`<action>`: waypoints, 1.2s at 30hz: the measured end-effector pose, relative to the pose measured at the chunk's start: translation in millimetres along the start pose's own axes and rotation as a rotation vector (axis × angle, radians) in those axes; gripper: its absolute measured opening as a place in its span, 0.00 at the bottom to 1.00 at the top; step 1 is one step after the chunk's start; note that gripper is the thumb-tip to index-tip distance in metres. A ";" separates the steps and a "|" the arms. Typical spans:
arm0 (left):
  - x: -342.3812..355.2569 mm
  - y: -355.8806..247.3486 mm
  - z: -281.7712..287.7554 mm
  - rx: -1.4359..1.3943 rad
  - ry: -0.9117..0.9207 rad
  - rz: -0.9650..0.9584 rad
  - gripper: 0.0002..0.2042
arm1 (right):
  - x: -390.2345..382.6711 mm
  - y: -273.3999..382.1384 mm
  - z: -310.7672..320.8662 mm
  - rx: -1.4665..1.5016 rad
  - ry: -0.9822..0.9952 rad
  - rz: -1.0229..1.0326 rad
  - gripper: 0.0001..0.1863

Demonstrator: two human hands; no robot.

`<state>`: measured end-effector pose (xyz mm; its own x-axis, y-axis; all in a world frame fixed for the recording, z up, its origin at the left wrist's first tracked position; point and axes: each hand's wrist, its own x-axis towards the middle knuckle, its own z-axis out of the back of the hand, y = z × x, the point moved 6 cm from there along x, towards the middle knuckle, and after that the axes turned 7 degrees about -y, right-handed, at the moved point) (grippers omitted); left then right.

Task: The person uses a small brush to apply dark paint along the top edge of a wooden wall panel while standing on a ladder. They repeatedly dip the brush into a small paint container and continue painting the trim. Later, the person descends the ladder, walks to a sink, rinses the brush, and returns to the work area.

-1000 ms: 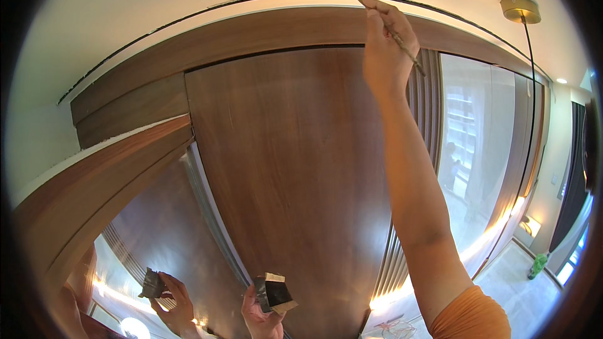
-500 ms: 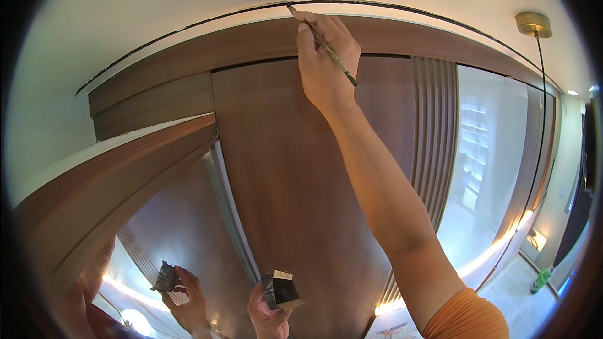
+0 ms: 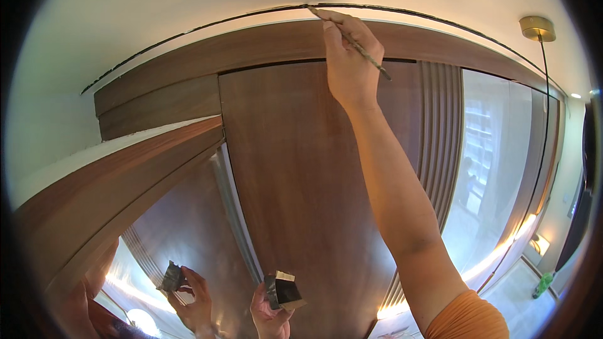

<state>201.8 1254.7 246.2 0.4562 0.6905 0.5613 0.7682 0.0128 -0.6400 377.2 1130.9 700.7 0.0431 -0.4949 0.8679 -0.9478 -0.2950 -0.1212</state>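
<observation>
Right hand point(image 3: 353, 69) nudged rightward since last frame, pinching a thin brush point(image 3: 370, 61), tip at the ceiling point(image 3: 157, 0)'s black line point(image 3: 377, 7). Left hand point(image 3: 270, 321) cups an open carton point(image 3: 271, 292). I'd guess both are light: brush stiff, grip near the tip; carton squashable.

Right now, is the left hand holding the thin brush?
No, the right hand holds the thin brush, while the left hand holds a small open container.
</observation>
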 end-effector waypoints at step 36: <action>2.5 21.6 26.4 -0.103 -0.083 0.072 0.35 | -30.7 9.7 -27.7 -0.109 -0.055 0.012 0.10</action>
<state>207.7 1275.9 220.0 0.4764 0.7447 0.4674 0.7786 -0.1104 -0.6178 358.0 1165.9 686.3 0.0455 -0.5426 0.8388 -0.9769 -0.1998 -0.0763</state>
